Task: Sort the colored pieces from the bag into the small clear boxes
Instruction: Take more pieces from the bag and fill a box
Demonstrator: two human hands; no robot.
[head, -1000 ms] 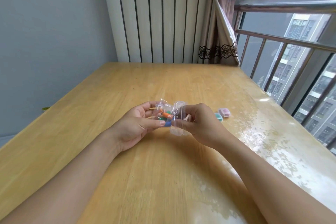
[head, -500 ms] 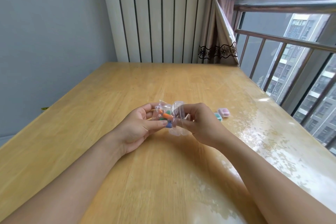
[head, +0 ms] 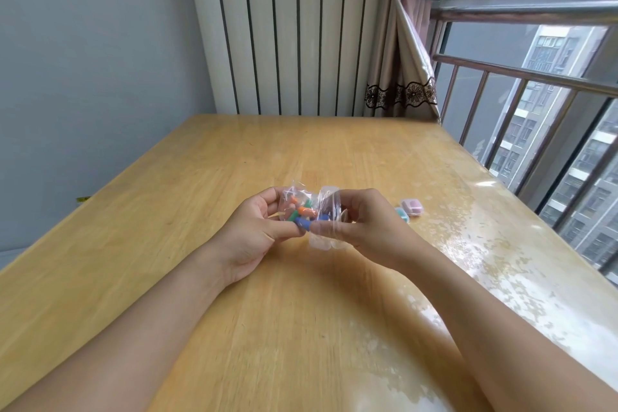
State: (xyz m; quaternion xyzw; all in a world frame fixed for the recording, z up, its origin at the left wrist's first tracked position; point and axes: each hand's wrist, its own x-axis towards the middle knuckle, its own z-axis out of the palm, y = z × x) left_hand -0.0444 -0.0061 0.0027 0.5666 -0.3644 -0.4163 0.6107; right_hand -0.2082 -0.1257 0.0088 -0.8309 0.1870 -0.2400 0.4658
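A small clear plastic bag hangs between both hands above the middle of the table. Inside it lie several colored pieces: orange, green and blue. My left hand pinches the bag's left side between thumb and fingers. My right hand pinches its right side, the fingers curled around the plastic. A small clear box with a pink tint lies on the table just right of my right hand. Beside it, a teal-tinted box is partly hidden behind that hand.
The wooden table runs to a striped wall panel at the back. Its right side has a glossy, wet-looking sheen. A window with a metal railing borders the right edge, and a curtain hangs at the far corner.
Both hands stay on the bag in nearly the same spot. The pieces inside have shifted a little as the fingers work the plastic.
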